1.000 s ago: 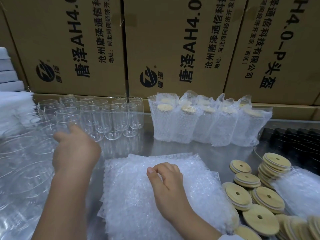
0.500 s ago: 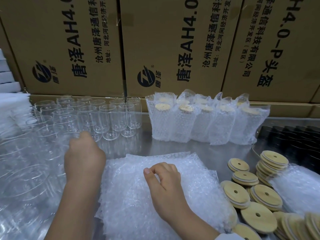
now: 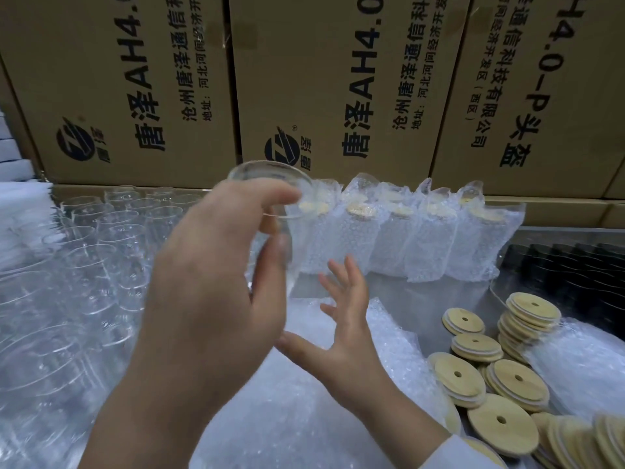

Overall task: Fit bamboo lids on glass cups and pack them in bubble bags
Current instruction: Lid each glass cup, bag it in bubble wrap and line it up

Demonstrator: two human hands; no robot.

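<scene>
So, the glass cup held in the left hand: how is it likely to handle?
The glass cup looks thin-walled and clear, so probably fragile and slippery; the left hand grips it by thumb and fingers. Round and tall, it would likely tip or roll on the soft bubble bags.

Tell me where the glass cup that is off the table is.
Head view, centre: the glass cup is held up in the left hand, just in front of the row of bagged cups, above the open right hand.

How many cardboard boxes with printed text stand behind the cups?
3, side by side: left box, middle box, right box. Plain boxes show beneath; more may be hidden.
</scene>
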